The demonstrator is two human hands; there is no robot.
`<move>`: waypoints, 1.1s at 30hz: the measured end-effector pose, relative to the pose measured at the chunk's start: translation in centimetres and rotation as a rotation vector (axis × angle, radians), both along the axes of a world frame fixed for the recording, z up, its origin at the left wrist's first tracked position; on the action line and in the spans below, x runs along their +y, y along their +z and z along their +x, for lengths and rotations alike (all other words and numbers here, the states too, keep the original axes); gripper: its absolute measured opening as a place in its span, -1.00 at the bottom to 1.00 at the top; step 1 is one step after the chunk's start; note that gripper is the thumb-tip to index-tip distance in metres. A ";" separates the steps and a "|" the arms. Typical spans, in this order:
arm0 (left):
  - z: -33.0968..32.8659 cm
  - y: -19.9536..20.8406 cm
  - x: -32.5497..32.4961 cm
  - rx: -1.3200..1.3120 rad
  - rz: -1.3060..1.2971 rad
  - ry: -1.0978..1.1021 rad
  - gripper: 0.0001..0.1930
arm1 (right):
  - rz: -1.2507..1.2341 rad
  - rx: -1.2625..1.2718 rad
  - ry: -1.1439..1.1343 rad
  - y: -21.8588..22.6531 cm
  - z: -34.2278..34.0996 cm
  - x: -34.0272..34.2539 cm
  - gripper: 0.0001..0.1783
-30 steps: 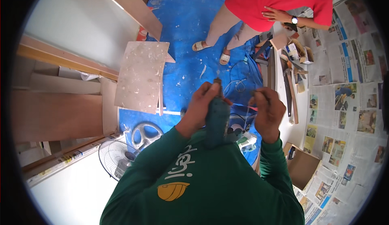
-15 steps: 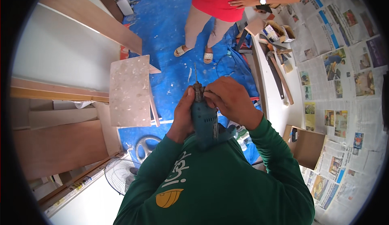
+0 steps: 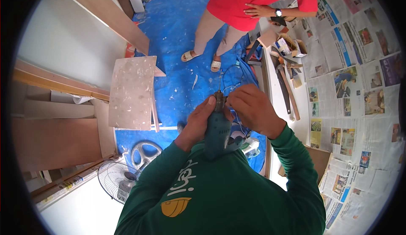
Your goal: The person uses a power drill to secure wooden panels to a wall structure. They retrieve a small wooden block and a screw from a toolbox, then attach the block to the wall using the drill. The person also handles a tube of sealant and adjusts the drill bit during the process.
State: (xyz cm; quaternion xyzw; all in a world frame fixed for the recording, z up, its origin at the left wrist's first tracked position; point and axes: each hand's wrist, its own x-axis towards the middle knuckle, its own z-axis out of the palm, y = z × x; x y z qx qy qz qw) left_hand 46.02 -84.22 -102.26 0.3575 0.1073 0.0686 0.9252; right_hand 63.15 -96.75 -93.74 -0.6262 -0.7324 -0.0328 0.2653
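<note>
A teal power drill (image 3: 217,129) rests upright against my green shirt, its thin drill bit (image 3: 220,82) pointing away from me. My left hand (image 3: 197,123) is closed round the drill's front, thumb along the metal chuck (image 3: 219,101). At the chuck's right side, my right hand (image 3: 253,110) has its fingers pinched together. Whatever small piece they grip there is mostly hidden by the fingers.
Beyond the drill stands a person in a red shirt (image 3: 258,4) on a blue floor sheet (image 3: 169,27). A small wooden stool (image 3: 132,93) and a fan (image 3: 118,180) are at left. A hammer (image 3: 289,93) and other tools lie on the ledge at right.
My hands and the drill have shifted a little to the right in the picture. My right hand stays pinched at the chuck, and the left keeps its hold.
</note>
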 end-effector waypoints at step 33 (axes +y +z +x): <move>-4.1 -2.0 -1.5 0.035 -0.085 0.319 -0.68 | -0.058 -0.070 0.066 -2.1 -4.8 2.7 -0.68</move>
